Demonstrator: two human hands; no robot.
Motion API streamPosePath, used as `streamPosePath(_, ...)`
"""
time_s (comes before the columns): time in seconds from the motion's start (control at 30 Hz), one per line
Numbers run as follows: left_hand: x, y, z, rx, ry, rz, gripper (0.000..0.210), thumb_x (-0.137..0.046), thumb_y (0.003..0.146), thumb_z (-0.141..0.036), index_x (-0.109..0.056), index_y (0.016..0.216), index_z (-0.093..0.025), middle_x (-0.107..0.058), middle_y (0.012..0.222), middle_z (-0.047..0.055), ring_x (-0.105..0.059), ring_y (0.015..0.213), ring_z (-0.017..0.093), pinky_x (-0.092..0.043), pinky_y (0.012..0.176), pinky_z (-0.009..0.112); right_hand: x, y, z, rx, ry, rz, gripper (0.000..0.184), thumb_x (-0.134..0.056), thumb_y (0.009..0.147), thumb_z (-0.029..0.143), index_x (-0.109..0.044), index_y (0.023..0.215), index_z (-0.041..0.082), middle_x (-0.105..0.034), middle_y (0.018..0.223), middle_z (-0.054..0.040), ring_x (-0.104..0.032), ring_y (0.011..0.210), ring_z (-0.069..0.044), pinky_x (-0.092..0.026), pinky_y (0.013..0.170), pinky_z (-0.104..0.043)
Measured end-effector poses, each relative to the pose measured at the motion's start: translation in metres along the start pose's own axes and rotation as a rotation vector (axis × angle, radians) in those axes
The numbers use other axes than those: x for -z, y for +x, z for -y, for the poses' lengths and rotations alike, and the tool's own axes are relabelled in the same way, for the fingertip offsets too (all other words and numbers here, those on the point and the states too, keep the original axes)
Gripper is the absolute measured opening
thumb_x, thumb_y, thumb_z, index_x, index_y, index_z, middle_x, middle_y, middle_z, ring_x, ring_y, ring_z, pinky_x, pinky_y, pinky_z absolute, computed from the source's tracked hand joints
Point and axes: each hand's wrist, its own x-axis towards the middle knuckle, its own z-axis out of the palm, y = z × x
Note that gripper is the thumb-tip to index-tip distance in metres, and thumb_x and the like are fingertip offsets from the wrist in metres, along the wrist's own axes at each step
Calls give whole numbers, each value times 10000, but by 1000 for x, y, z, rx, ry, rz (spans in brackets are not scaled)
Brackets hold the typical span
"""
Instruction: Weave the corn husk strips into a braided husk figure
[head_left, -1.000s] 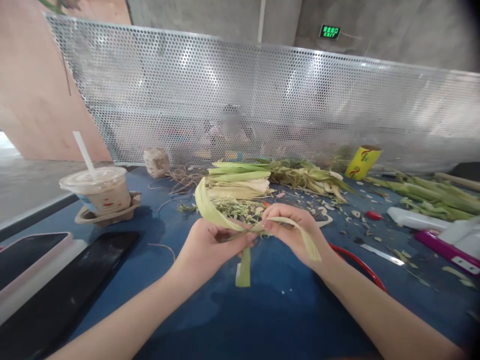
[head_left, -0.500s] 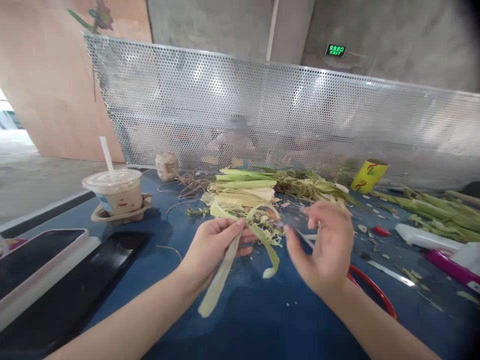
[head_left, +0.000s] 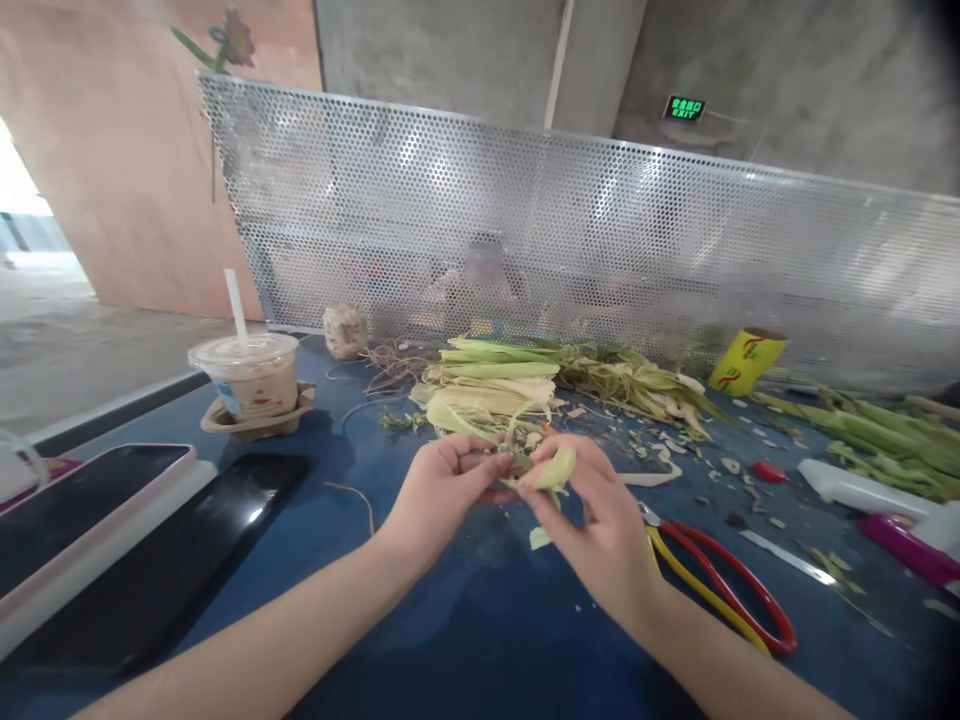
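Between my hands, over the middle of the blue table, is a pale green strip of corn husk (head_left: pixel 556 470). My left hand (head_left: pixel 457 485) pinches it with thumb and fingers. Close beside it, my right hand (head_left: pixel 589 500) grips the strip's other part, its fingertips near the left ones. A loop of the strip sticks up above the fingers, and a pale end hangs below. Just beyond lies a stack of corn husks (head_left: pixel 491 385). To the right of my right hand rest scissors (head_left: pixel 720 580) with red and yellow handles, their blades partly hidden by the hand.
At left stand a lidded drink cup (head_left: pixel 259 378) in a cardboard holder and two phones (head_left: pixel 172 550). Twine (head_left: pixel 394 365), a yellow roll (head_left: pixel 746 362), a glue gun (head_left: pixel 862 480), a knife blade (head_left: pixel 787 557) and husk scraps lie around. A perforated metal screen (head_left: pixel 450 200) borders the back.
My right hand has moved left and closed on the husk strip beside my left hand. The strip's long end no longer hangs toward me, and the scissors show more fully.
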Motion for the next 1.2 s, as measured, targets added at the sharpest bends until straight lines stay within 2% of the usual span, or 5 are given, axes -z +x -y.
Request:
streamPosePath(0.13, 1, 1, 0, -124, 100, 37, 162, -651, 674, -196, -647, 831, -157, -717, 767, 3, -645, 717, 151, -543, 604, 239, 0, 5, -9, -439, 313, 60, 103, -546, 770, 285, -582, 793, 192, -620, 793, -34, -584, 762, -174, -450, 681, -278)
streamPosePath(0.27, 2, -1, 0, -159, 277, 10, 142, -665, 654, -201, -664, 791, -163, -718, 684, -3, -608, 525, 117, -511, 509, 210, -3, 5, -15, -643, 530, 93, 206, -582, 744, 364, -581, 819, 173, -586, 620, 0, -541, 533, -128, -436, 523, -245)
streamPosePath(0.47, 5, -2, 0, -212, 435, -63, 130, -713, 596, -232, -682, 708, -174, -724, 677, 20, -606, 510, 137, -504, 531, 225, -5, 4, -18, -719, 648, 152, 195, -586, 745, 360, -569, 763, 166, -508, 490, 46, -479, 391, -93, -405, 433, -234)
streamPosePath(0.83, 4, 1, -1, -184, 215, -12, 123, -702, 615, -198, -701, 731, -158, -717, 866, 28, -624, 616, 134, -515, 527, 206, -6, 6, -7, -974, 996, 263, 279, -618, 713, 382, -581, 629, 119, -577, 514, 13, -535, 374, -75, -445, 358, -183)
streamPosePath(1.2, 2, 1, -5, -166, 282, 15, 87, -700, 622, -220, -700, 623, -132, -708, 847, 49, -561, 503, 83, -474, 506, 185, -6, 8, -10, -865, 787, 186, 210, -614, 690, 385, -510, 679, 203, -600, 625, 10, -597, 444, -136, -424, 387, -233)
